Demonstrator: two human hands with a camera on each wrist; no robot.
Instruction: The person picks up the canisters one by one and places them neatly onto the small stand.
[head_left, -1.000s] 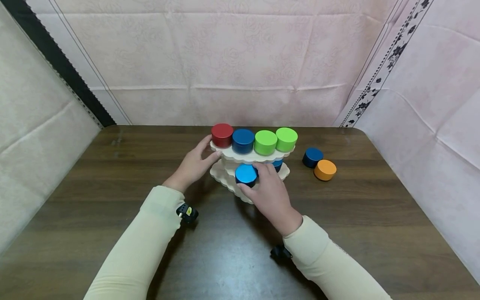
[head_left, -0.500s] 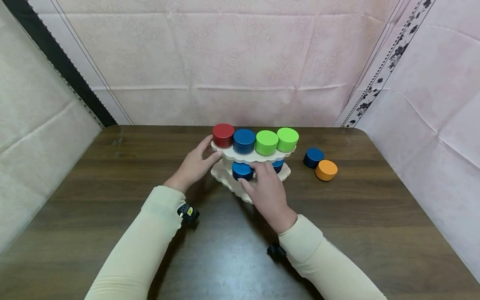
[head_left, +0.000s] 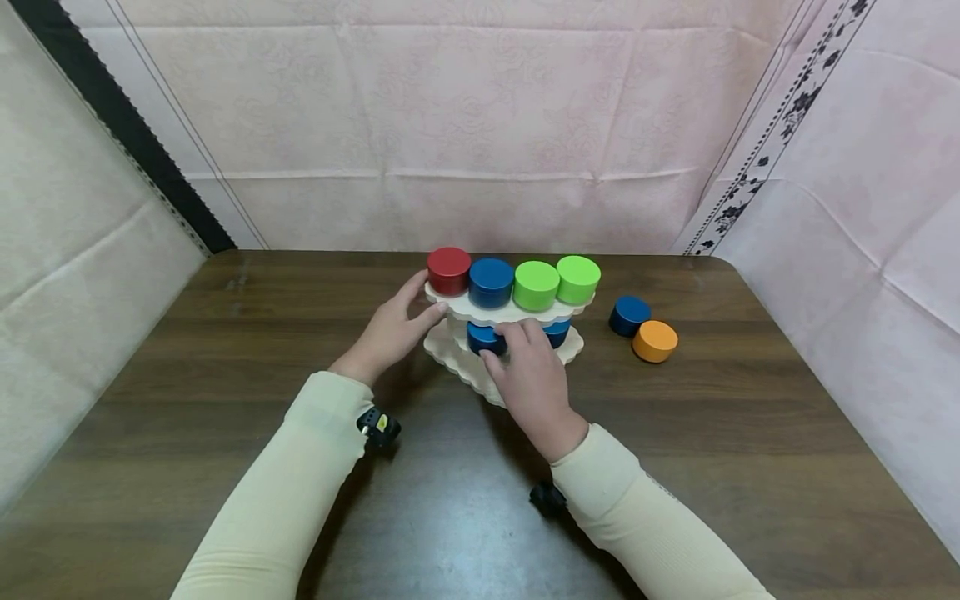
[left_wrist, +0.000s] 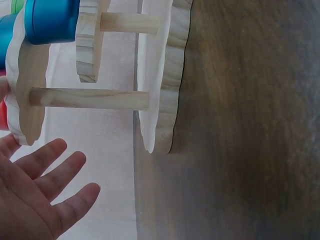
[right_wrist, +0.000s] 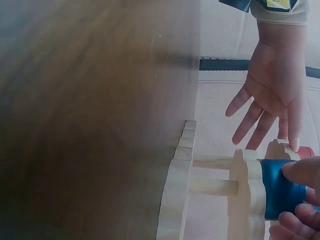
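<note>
A pale wooden stand with scalloped tiers stands on the table. On its top tier sit a red cylinder, a blue one and two green ones. My right hand pinches another blue cylinder between thumb and fingers, at the tier below; its base meets that tier in the right wrist view. A further blue cylinder on this tier is partly hidden by my right hand. My left hand touches the top tier's left end with thumb and index finger, the other fingers spread straight.
To the right of the stand, a loose blue cylinder and an orange cylinder rest on the brown wooden table. Pale patterned cloth hangs behind the table and at both sides.
My right hand has moved the pinched blue cylinder back and slightly left, from in front of the stand's middle tier onto it, partly under the top tier. The left hand stays at the stand.
</note>
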